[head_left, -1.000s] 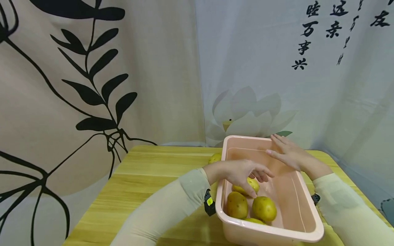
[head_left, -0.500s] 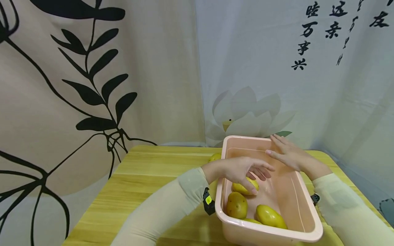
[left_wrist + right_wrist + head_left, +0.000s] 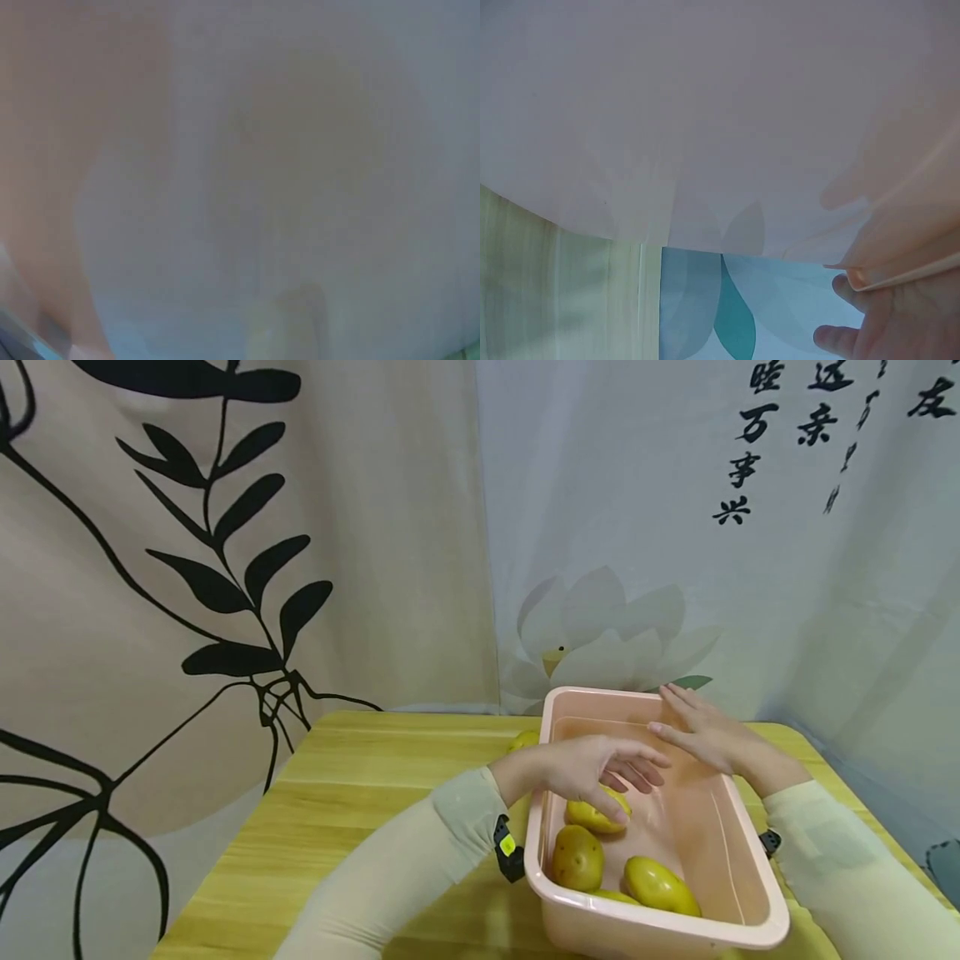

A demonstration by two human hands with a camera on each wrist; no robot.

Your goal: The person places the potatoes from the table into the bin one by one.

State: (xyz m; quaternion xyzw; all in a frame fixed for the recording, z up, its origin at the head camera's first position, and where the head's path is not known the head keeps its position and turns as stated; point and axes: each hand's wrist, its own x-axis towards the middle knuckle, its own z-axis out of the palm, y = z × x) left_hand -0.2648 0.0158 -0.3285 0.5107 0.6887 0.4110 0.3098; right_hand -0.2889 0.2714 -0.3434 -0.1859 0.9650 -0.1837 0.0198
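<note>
The pink plastic basin (image 3: 641, 928) stands on the table with several yellow-brown potatoes (image 3: 577, 858) in its left and near part. My left hand (image 3: 585, 768) hovers over its left side, fingers loosely bent and holding nothing, partly covering one potato (image 3: 597, 818). Another smooth potato (image 3: 660, 887) lies near the front wall. On the basin's far right corner rests my right hand (image 3: 708, 731), fingers straight across the rim and thumb over the inside. The right wrist view has that hand (image 3: 904, 322) at the rim. A pale, blurred surface fills the left wrist view.
Behind the basin's left side, part of another potato (image 3: 522, 741) shows on the wooden table (image 3: 360, 793). A printed curtain (image 3: 405, 527) hangs behind the table.
Beneath my left hand, one potato has shifted right and toward the front of the basin and now lies lengthwise. The left hand has risen slightly; the right stays put.
</note>
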